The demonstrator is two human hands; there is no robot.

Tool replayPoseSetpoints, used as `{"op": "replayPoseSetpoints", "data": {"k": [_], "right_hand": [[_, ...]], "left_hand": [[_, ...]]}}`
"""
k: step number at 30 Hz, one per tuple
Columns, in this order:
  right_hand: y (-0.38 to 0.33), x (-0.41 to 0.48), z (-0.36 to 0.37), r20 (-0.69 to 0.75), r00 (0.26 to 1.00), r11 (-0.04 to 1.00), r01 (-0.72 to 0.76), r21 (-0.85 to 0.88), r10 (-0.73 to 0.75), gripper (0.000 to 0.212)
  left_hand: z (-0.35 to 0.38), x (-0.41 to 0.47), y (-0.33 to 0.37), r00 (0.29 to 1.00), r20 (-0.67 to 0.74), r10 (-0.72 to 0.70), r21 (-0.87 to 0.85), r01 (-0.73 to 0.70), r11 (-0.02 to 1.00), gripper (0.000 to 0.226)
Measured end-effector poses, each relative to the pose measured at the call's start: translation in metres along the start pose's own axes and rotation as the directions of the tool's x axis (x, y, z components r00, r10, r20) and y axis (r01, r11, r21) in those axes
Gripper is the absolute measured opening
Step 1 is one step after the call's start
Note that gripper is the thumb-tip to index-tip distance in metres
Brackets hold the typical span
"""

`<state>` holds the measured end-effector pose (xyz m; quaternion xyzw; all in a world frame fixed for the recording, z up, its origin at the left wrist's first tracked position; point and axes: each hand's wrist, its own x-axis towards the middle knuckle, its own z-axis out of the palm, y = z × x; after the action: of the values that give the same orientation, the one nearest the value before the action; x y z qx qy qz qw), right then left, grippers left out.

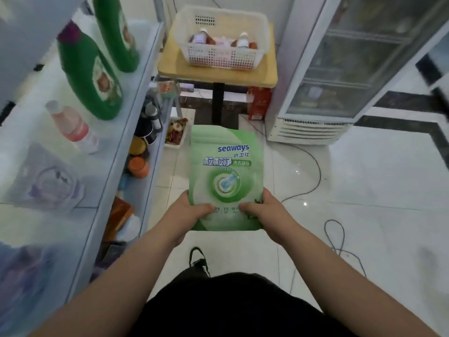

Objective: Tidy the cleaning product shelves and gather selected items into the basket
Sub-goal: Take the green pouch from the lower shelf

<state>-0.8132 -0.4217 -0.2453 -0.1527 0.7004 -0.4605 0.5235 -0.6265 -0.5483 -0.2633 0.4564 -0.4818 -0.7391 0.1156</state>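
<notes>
1. Currently a green pouch is held upright above the floor, in front of the body, gripped at its bottom corners by the left hand and the right hand, thumbs on its face.
2. The gathering step is judged to be in hand.
3. Ahead, well apart, the basket is seen on a table, bottles already inside.
4. Next, the pouch must be carried forward and lowered over the rim.
</notes>
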Motion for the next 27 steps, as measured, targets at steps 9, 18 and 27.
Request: {"op": "replayPoseSetpoints", "data": {"k": [9, 18, 27], "right_hand": [[-0.074, 0.090, -0.001, -0.165, 0.986, 0.995, 0.053, 0.088, -0.038, 0.050], [-0.147, 0.209, -0.041, -0.145, 0.989, 0.993, 0.048, 0.111, -0.032, 0.051], [-0.258, 0.337, -0.092, -0.023, 0.994, 0.990, 0.109, 0.092, -0.108, 0.052]], "left_hand": [[-0.003, 0.105, 0.092, 0.999, 0.052, 0.003, -0.005, -0.003, 1.000, 0.061], [0.016, 0.223, 0.169, 0.998, 0.004, -0.064, 0.055, 0.064, 0.996, 0.045], [0.045, 0.336, 0.260, 0.995, -0.101, 0.011, 0.069, -0.004, 0.998, 0.037]]}}
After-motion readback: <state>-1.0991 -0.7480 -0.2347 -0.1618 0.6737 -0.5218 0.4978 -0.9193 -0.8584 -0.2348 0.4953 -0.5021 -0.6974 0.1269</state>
